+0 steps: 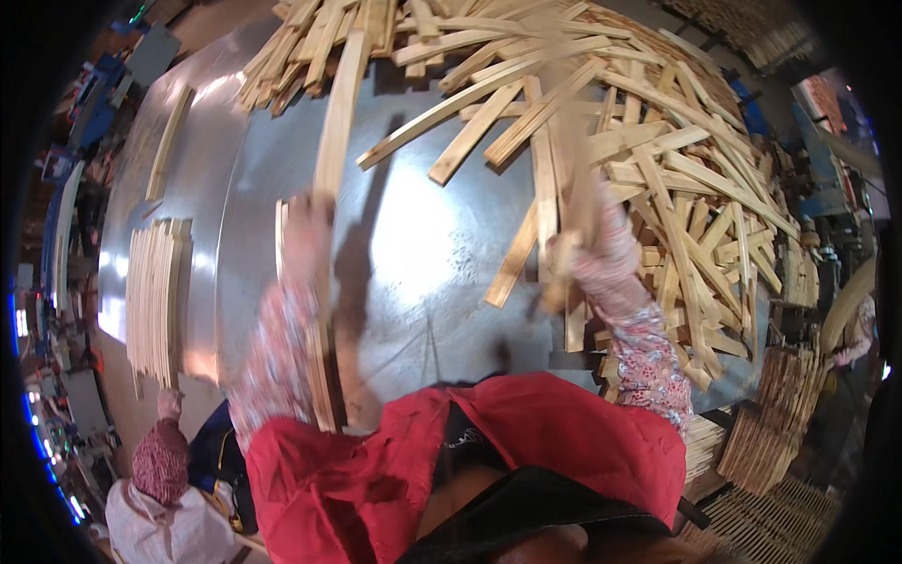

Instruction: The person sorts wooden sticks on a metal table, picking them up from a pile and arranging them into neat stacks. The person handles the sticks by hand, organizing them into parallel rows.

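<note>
My left hand (309, 225), blurred, grips the near end of a long wooden slat (338, 127) that points away across the metal tabletop (423, 233). Under and beside that forearm lie more slats (323, 374), partly hidden by the sleeve. On the other side, my right hand (581, 250) is closed around a slat (574, 148) smeared by motion, at the edge of a loose heap of wooden slats (694, 183). Several slats of the heap stick out towards the middle of the table, crossing at many angles.
A neat row of slats (151, 303) lies at the left, with a single slat (169, 144) beyond it. Another person (169, 493) reaches to the row's near end. More slats (317, 42) are piled at the far edge. Stacked boards (775, 409) stand at the right.
</note>
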Action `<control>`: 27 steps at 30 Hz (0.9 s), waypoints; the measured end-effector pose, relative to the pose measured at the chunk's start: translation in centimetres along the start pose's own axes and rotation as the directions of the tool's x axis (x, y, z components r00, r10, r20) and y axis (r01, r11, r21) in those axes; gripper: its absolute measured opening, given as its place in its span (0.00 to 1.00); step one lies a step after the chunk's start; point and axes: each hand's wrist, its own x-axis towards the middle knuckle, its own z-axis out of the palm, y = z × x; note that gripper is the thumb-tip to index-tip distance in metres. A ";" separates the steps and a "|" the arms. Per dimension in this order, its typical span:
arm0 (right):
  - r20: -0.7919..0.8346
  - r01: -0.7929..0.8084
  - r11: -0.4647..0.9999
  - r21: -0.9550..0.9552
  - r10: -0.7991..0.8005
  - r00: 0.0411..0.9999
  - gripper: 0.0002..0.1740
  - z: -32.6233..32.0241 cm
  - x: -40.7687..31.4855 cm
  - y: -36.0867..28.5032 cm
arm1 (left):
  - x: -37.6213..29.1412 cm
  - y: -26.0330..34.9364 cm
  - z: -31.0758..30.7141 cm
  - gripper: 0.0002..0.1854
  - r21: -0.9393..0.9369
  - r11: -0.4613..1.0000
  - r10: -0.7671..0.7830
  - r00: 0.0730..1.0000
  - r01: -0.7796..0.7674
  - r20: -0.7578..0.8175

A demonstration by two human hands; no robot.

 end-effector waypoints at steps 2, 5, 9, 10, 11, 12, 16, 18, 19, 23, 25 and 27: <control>-0.204 -0.011 0.999 0.045 0.020 0.979 0.33 -5.3 2.5 -2.7 | 15.0 -1.6 -1.5 0.20 -0.143 0.989 0.011 0.993 -0.027 -0.116; -0.392 0.100 0.975 0.198 -0.015 0.920 0.39 -12.1 4.3 -7.5 | 28.5 4.8 -5.4 0.27 -0.398 0.896 -0.346 0.870 0.196 -0.352; -0.468 0.087 0.893 0.442 0.147 0.872 0.51 -15.6 3.3 -9.6 | 29.8 12.6 2.7 0.41 -0.328 0.945 0.008 0.997 0.015 0.071; -0.334 0.013 0.823 0.569 0.216 0.917 0.50 -15.2 2.4 -8.9 | 27.6 12.1 7.1 0.46 -0.061 0.985 0.157 0.987 -0.159 -0.037; -0.201 -0.078 0.740 0.668 0.280 0.939 0.49 -14.8 0.7 -7.5 | 25.3 14.6 8.7 0.52 0.136 0.990 0.011 0.966 -0.048 0.260; -0.121 -0.105 0.565 0.819 0.347 0.930 0.47 -13.1 -0.9 -5.9 | 23.0 15.2 11.3 0.55 0.095 0.995 -0.053 0.948 0.024 0.315; 0.041 -0.333 0.341 0.879 0.640 0.767 0.44 -0.6 -6.0 -2.4 | 14.9 19.3 16.3 0.62 0.310 0.949 -0.054 0.936 -0.060 0.348; 0.094 -0.480 0.336 0.810 0.734 0.673 0.43 3.3 -7.7 -0.1 | 14.7 17.8 18.5 0.58 0.215 0.976 -0.029 0.951 -0.039 0.306; 0.065 -0.478 0.365 0.799 0.738 0.672 0.42 4.1 -7.9 0.2 | 15.1 17.5 18.7 0.55 0.161 0.986 -0.010 0.968 -0.032 0.251; -0.081 -0.426 0.505 0.750 0.710 0.700 0.37 3.0 -5.1 0.8 | 16.8 14.7 17.3 0.48 0.408 0.910 0.011 0.989 -0.071 0.147; -0.202 -0.524 0.691 0.498 0.680 0.705 0.37 0.7 -1.7 2.1 | 18.8 13.4 16.7 0.46 0.319 0.946 -0.047 0.951 -0.055 0.305; -0.350 -0.657 0.748 0.095 0.643 0.682 0.39 -1.0 3.0 5.2 | 17.4 12.9 17.6 0.44 0.177 0.983 -0.126 0.855 0.041 0.503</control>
